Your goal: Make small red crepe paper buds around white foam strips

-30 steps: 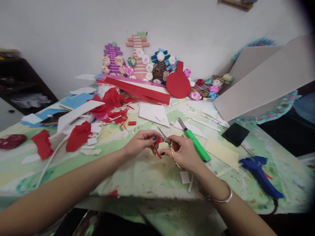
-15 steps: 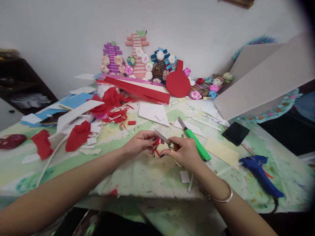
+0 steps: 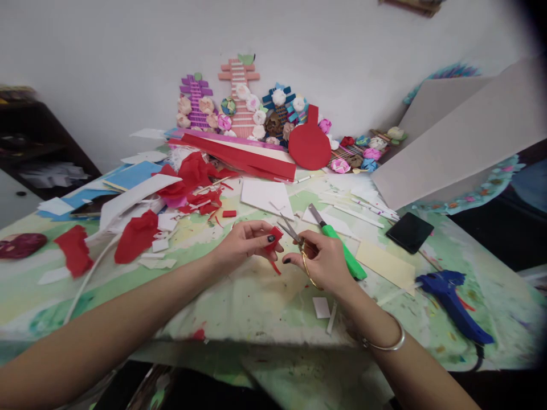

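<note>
The left hand [image 3: 250, 242] pinched a red piece [image 3: 277, 233], seemingly to steady it, while the right hand [image 3: 327, 259] clasped scissors [image 3: 292, 230] just beside it.

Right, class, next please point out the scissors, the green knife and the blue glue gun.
Scissors [image 3: 294, 233], head view: on the blades.
Green knife [image 3: 352, 262], head view: on the green handle.
Blue glue gun [image 3: 458, 311], head view: on the handle.
</note>
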`<state>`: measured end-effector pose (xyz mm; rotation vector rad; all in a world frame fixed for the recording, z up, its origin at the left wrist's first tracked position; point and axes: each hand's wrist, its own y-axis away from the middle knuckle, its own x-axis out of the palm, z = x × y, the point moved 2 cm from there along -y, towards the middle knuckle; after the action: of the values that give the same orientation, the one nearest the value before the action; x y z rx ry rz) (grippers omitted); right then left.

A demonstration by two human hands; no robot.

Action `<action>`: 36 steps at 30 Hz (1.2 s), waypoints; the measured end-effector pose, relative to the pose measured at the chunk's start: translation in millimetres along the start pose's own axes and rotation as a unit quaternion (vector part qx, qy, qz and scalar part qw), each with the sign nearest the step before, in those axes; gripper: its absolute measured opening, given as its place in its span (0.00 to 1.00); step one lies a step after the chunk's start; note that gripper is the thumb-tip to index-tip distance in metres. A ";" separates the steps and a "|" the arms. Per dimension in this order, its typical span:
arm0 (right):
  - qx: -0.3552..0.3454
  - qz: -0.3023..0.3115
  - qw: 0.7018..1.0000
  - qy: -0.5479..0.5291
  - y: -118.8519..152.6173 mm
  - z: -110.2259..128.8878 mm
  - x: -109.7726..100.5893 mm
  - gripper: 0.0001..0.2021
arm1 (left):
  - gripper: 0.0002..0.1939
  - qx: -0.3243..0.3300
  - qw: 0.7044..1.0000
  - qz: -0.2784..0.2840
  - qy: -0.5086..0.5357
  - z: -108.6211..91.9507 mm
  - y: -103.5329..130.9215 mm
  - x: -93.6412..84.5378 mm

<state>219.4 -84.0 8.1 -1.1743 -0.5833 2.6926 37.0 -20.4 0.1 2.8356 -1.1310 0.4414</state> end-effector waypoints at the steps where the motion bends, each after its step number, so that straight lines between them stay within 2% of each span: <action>1: -0.010 0.007 1.000 0.009 0.3 0.9 0.1 0.19 | 0.10 0.004 1.000 -0.007 -0.005 -0.2 -0.2 -0.4; 7: -0.039 0.017 0.997 0.065 0.3 3.7 0.9 0.22 | 0.11 0.025 0.999 -0.022 -0.039 0.5 -2.2 -3.5; 18: -0.064 -0.022 0.991 0.118 2.6 -2.6 3.0 0.27 | 0.10 0.013 0.997 -0.044 -0.059 -1.4 -1.9 -1.8; 36: -0.092 -0.048 0.978 0.182 4.5 -8.6 4.9 0.26 | 0.09 -0.004 0.997 -0.049 -0.056 0.3 -1.7 -3.3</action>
<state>222.5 -84.2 -2.3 -1.5909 -0.8162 2.2998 35.9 -17.0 -1.0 2.9261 -1.0008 0.2741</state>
